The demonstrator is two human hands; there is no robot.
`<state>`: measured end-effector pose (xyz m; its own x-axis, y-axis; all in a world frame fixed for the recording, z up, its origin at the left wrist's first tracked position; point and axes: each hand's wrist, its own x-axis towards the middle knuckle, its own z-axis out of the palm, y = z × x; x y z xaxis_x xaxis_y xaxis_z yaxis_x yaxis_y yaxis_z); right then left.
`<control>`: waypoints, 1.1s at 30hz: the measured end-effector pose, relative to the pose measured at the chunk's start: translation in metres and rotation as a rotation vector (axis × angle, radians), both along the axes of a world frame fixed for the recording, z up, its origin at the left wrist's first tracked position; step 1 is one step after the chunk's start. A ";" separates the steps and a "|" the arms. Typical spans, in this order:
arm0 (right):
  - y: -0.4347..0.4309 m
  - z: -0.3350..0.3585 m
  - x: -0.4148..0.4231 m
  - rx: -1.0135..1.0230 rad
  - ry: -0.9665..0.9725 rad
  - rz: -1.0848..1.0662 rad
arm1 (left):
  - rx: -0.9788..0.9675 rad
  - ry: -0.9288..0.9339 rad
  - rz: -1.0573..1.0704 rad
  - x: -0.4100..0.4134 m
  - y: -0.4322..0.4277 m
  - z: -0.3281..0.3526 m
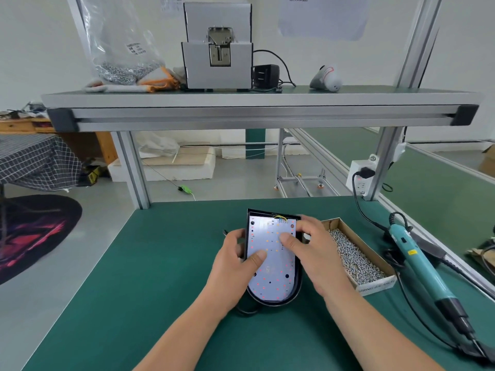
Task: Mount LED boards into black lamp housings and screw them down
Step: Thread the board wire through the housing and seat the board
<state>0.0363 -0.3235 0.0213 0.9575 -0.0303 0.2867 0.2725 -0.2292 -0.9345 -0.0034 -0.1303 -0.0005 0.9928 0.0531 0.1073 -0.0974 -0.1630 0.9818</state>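
Note:
A black lamp housing [270, 302] with a rounded near end lies on the green mat in the middle. A white LED board [273, 277] dotted with small LEDs lies inside it, with coloured wires at its far edge. My left hand [235, 261] grips the housing's left wall, its thumb lying on the board. My right hand [313, 253] covers the housing's right side, thumb pressing on the board and fingers curled over the far right corner.
A cardboard box of screws [356, 258] sits just right of the housing. A teal electric screwdriver [420, 266] with its black cable lies further right. An overhead shelf [257, 103] carries a screw feeder [218, 46] and a bag of screws [120, 49].

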 end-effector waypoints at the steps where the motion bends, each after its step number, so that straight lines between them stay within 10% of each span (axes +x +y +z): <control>1: 0.000 0.001 -0.001 -0.075 -0.050 -0.045 | -0.003 -0.004 -0.004 0.000 0.000 0.000; 15: -0.010 -0.003 0.009 0.107 -0.098 0.135 | -0.090 -0.052 -0.062 -0.004 -0.002 0.001; 21: -0.010 0.002 0.012 0.613 0.167 0.174 | -0.201 0.013 -0.100 -0.002 0.004 0.002; 33: -0.002 -0.007 0.001 0.239 0.184 0.398 | -0.273 0.062 -0.186 -0.004 0.007 0.000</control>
<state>0.0377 -0.3253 0.0140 0.9423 0.3034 0.1413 0.1208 0.0853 -0.9890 -0.0069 -0.1231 0.0000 0.9923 -0.1113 0.0537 -0.0400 0.1217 0.9918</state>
